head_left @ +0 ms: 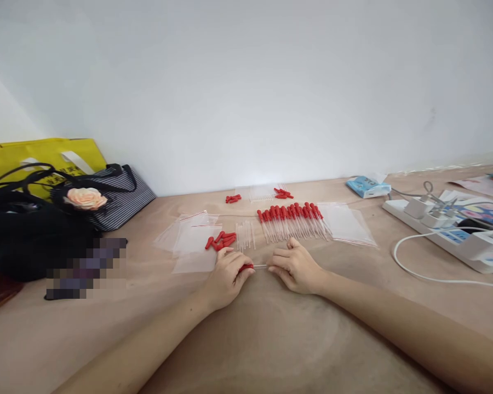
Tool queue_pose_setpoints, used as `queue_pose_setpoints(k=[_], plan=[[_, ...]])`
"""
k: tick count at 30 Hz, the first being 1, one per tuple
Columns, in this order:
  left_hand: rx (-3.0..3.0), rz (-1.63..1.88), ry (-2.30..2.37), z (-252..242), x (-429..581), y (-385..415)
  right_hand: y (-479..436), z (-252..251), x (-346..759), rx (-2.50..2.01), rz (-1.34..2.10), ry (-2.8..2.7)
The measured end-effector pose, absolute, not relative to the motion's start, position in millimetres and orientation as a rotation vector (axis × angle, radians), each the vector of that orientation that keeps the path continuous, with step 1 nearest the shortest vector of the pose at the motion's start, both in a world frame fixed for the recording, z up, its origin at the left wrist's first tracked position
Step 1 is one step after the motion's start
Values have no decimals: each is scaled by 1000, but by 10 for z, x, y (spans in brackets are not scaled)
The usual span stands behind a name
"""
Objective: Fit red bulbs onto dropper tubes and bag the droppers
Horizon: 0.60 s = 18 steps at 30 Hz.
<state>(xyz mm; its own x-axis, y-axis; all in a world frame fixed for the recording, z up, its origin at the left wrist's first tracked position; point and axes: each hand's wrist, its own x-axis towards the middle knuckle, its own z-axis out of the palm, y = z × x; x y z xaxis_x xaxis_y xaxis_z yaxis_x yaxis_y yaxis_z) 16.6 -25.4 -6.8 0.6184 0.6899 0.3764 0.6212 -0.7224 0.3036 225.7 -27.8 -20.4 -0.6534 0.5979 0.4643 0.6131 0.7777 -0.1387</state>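
My left hand [229, 275] is closed around a red rubber dropper bulb [246, 267]. From the bulb a thin clear tube [260, 266] runs across to my right hand [294, 267], whose fingers pinch its other end. How deep the tube sits in the bulb is hidden. Just beyond my left hand lie several loose red bulbs [221, 240] on clear zip bags [193, 257]. Beside them is a small row of bare clear tubes [245, 235]. A row of droppers with red bulbs fitted [291, 221] lies past my right hand.
More clear bags [347, 224] lie right of the dropper row. Near the wall are further red bulbs [284, 193] and tubes [262, 194]. A tissue pack [367, 186] and a power strip [447, 241] with cables are on the right; bags, one yellow [76, 150], stand at left.
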Motion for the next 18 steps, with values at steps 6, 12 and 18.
queue_pose_setpoints(k=[6,12,18], plan=[[2699,721,1060,-78,169,-259,-302,-215,2182,-925,70,-2418],[2724,724,1019,-69,173,-262,-311,-233,2141,-945,104,-2404],[2743,724,999,-67,192,-258,-283,-242,2142,-937,112,-2404]])
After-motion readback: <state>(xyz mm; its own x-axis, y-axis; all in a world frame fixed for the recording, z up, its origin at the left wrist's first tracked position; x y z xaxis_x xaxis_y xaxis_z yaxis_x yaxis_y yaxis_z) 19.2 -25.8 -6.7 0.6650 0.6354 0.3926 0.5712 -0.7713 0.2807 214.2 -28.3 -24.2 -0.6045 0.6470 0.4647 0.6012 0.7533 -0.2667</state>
